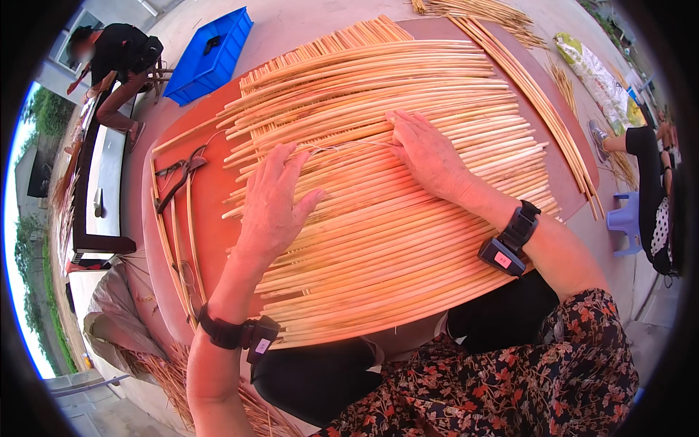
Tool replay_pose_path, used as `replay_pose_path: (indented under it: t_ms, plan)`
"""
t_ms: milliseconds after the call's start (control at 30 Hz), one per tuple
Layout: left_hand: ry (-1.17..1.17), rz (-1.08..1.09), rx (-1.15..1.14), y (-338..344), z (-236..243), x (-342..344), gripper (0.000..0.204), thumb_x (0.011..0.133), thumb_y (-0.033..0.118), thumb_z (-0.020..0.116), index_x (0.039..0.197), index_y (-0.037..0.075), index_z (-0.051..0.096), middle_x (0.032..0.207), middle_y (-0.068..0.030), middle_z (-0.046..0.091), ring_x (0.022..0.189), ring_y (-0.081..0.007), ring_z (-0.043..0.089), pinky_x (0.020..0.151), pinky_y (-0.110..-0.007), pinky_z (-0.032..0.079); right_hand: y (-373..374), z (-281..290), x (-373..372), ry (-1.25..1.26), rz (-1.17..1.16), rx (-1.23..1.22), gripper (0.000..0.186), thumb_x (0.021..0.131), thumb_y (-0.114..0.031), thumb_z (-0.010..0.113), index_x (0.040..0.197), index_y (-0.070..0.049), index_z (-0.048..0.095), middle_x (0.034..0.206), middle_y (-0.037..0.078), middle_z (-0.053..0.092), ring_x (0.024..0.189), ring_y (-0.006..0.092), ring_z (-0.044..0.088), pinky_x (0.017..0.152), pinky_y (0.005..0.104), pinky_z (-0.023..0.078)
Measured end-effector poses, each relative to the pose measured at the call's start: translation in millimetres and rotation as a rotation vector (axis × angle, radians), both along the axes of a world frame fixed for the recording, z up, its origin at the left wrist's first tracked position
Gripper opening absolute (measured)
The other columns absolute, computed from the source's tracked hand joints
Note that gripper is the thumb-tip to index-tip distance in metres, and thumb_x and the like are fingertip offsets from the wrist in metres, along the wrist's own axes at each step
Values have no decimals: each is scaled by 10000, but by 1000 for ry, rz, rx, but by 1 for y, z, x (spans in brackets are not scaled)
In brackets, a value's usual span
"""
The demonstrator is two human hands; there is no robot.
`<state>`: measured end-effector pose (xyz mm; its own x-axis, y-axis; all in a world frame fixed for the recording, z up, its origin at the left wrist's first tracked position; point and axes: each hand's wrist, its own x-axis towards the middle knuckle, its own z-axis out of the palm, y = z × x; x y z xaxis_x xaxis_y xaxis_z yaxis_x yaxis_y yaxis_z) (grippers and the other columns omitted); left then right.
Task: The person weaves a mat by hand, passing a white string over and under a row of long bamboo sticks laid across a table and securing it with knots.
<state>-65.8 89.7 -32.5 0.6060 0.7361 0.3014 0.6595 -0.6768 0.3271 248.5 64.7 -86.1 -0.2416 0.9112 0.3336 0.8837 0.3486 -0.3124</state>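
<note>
A mat of pale, thin peeled sticks (378, 240), laid side by side, stretches across the low table before me. My left hand (273, 197) is over its left part with fingers stretched and thumb apart. A thin pale string (349, 143) runs across the sticks from near the left fingertips to the fingers of my right hand (431, 159). That right hand rests on the mat, its fingers pressed together at the string's end. Dark-handled pruning shears (182, 175) lie left of the mat on the reddish tabletop (215, 189).
Loose long sticks (539, 109) lie along the table's right side. Beyond the table stands a blue crate (211, 58). One person (124, 62) bends over at the far left; another sits at the right beside a purple stool (624, 222). Reddish sticks (182, 386) are piled at lower left.
</note>
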Motion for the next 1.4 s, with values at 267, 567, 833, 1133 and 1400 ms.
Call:
replay_pose_path:
  t_ms: [267,567,833,1133,1400]
  plan:
    - [288,91,-15,-60,-44,1,909,1077,568,601,1670,-66,332,1774,-251,292,1659,-415,256,1307,-703,172,-1,4,13,-9,116,-67,221,1080,-167,640,1184,21,588,1602,226,557,1546,376,466,1325,482,341]
    - [176,148,-42,-71,-33,6,818,1092,503,618,1649,-52,391,1736,-259,367,1635,-430,307,1302,-675,219,-6,13,18,182,177,-128,539,1031,-57,709,1540,-14,537,1039,118,650,1414,330,581,1203,432,472]
    - [12,150,-79,-62,-30,14,732,1047,248,727,1648,-30,415,1682,-255,462,1603,-423,378,1320,-578,254,-14,13,17,196,196,-45,323,1015,-60,724,1316,0,622,1217,148,688,1432,351,569,1228,451,461]
    - [-310,259,-106,-57,-18,25,501,1000,49,737,1480,-6,603,1309,-192,692,1139,-329,712,972,-447,574,-39,43,-4,223,66,53,178,1009,-89,759,999,-8,600,1405,159,702,1410,355,626,1178,488,514]
    - [-443,311,-123,-34,-17,19,325,998,-25,710,1322,-8,717,1057,-144,706,881,-239,724,779,-364,594,-123,115,-63,871,1026,-568,133,1014,-133,783,1016,-50,680,965,68,706,845,274,697,726,372,548]
